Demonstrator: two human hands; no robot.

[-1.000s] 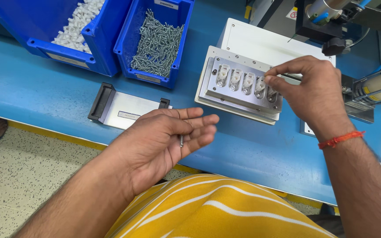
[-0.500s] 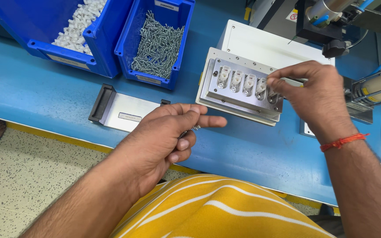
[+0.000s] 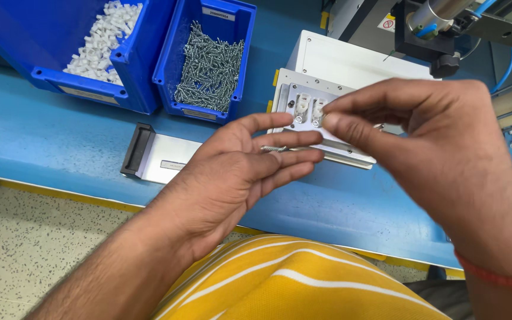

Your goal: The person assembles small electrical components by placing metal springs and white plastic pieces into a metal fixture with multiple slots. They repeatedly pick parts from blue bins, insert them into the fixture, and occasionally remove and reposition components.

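In the head view the left hand (image 3: 238,172) lies palm-up and open above the blue bench (image 3: 60,142), a screw (image 3: 274,149) resting across its fingers. The right hand (image 3: 440,160) pinches its thumb and forefinger together over the metal fixture plate (image 3: 303,109) with white parts; what it grips, I cannot tell.

Single head-worn view, close, steeply down (over blue workbench (image 3: 42,133))

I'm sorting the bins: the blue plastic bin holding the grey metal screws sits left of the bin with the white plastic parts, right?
No, the head view shows the reverse: the blue plastic bin of grey metal screws sits right of the blue plastic bin of white plastic parts.
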